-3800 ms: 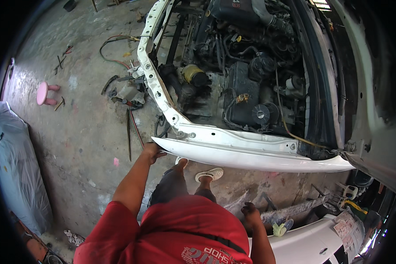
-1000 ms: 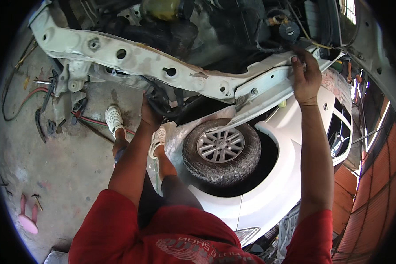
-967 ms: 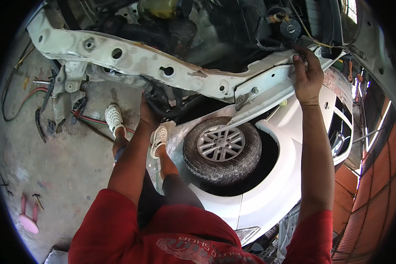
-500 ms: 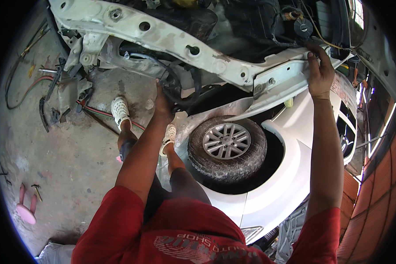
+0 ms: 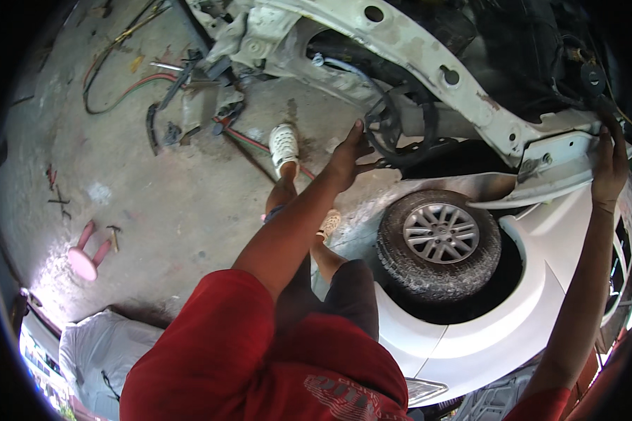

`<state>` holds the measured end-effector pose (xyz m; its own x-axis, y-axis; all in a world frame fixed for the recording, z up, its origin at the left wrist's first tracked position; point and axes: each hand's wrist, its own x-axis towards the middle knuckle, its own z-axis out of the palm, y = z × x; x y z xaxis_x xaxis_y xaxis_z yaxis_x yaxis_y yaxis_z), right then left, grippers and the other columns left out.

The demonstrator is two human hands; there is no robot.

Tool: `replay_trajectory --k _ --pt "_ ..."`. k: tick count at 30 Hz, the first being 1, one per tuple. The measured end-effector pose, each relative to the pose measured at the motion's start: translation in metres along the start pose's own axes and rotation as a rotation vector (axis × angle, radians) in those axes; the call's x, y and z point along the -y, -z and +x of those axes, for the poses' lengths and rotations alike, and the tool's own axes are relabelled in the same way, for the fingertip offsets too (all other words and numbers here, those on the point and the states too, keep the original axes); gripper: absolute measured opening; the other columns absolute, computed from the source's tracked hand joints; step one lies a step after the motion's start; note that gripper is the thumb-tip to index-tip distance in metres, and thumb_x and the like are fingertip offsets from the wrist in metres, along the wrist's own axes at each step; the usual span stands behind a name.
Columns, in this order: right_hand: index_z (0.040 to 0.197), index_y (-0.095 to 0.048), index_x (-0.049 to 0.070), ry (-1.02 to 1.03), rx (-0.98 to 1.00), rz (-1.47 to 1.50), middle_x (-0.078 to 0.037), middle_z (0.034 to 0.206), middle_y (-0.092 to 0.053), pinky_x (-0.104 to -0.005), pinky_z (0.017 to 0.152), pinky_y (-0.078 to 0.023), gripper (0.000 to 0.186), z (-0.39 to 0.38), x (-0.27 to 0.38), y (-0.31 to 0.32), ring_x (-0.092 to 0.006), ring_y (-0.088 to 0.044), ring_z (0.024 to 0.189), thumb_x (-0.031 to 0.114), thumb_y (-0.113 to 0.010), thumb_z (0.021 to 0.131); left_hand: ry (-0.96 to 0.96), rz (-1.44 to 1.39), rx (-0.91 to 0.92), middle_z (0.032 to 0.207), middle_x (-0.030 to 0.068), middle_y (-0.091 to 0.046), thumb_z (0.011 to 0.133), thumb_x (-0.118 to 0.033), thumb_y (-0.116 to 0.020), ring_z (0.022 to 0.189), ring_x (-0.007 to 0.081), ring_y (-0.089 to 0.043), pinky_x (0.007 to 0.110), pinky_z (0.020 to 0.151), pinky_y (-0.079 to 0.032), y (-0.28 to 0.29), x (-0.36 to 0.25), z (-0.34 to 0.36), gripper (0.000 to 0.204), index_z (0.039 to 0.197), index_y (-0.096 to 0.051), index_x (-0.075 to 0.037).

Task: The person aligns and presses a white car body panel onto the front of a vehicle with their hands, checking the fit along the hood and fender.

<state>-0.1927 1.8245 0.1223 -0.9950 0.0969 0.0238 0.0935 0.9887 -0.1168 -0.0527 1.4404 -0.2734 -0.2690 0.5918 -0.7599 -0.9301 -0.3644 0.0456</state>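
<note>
My left hand point(image 5: 347, 158) has its fingers apart beside a bundle of black hoses and wiring point(image 5: 400, 130) under the car's front frame. I cannot tell if its fingertips touch the bundle. At the right, my right hand point(image 5: 611, 168) is raised to the end of a white metal body panel point(image 5: 558, 160), thumb on the near side and fingers curled over the edge. The white, scuffed front crossmember point(image 5: 428, 56) runs above both hands. Below the panel sits a muddy tyre on a silver alloy wheel point(image 5: 441, 234), within the white fender point(image 5: 470, 344).
Red and green hoses point(image 5: 130, 93) and broken car parts point(image 5: 203, 105) lie on the concrete floor at the left. A pink stool point(image 5: 84, 263) lies tipped beside a hammer point(image 5: 114, 238). A grey-covered bulk point(image 5: 112, 351) stands at the lower left. The open engine bay point(image 5: 519, 42) is at the top right.
The view has swung left, so the car sits farther right in it. My left hand's fingers now show spread beside the black bundle. My right hand stays at the panel's end.
</note>
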Motion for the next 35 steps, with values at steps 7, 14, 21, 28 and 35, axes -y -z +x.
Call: replay_trajectory --k 7,14,21,28,35 --pt "0.137 -0.066 0.002 0.066 -0.232 -0.487 -0.018 0.135 -0.068 -0.0407 0.106 -0.05 0.044 -0.008 0.011 -0.001 -0.0337 -0.066 0.123 0.034 -0.058 0.108 -0.062 1.197 -0.49 0.098 0.0183 -0.074 0.098 -0.056 -0.065 0.091 0.0332 -0.07 0.045 0.084 -0.054 0.247 -0.039 -0.189 0.057 0.106 -0.072 0.001" --pt "0.144 -0.053 -0.008 -0.018 -0.577 -0.417 -0.031 0.144 -0.056 -0.0589 0.114 -0.04 0.061 -0.184 0.186 -0.119 -0.0517 -0.052 0.133 0.033 -0.066 0.101 0.294 1.715 -0.934 0.104 0.0255 -0.076 0.094 -0.063 -0.059 0.106 0.0444 -0.07 0.051 0.094 -0.054 0.451 -0.117 -0.526 0.067 0.091 -0.078 0.001" --pt "0.138 -0.063 0.003 -0.244 0.963 0.324 -0.028 0.128 -0.069 -0.0502 0.105 -0.052 0.06 -0.513 0.362 -0.225 -0.0429 -0.067 0.12 0.04 -0.072 0.091 0.386 1.941 -0.673 0.108 0.0206 -0.077 0.095 -0.063 -0.06 0.102 0.0394 -0.074 0.048 0.093 -0.057 0.543 -0.056 -0.692 0.063 0.1 -0.079 -0.003" --pt "0.132 -0.072 0.008 -0.464 1.446 0.389 -0.02 0.136 -0.069 -0.0471 0.111 -0.049 0.065 -0.791 0.4 -0.24 -0.037 -0.064 0.128 0.056 -0.067 0.088 0.125 1.661 -0.605 0.125 0.0238 -0.073 0.088 -0.037 -0.063 0.12 0.0395 -0.068 0.044 0.103 -0.053 0.407 -0.093 -0.677 0.049 0.124 -0.075 -0.005" --pt "0.136 -0.071 0.014 -0.301 1.383 -0.063 -0.018 0.148 -0.061 -0.04 0.118 -0.045 0.057 -0.604 0.524 -0.263 -0.0267 -0.053 0.144 0.055 -0.054 0.1 0.124 1.655 -0.648 0.131 0.0283 -0.069 0.087 -0.038 -0.065 0.128 0.0388 -0.065 0.042 0.114 -0.047 0.505 -0.225 -0.72 0.051 0.13 -0.074 -0.012"
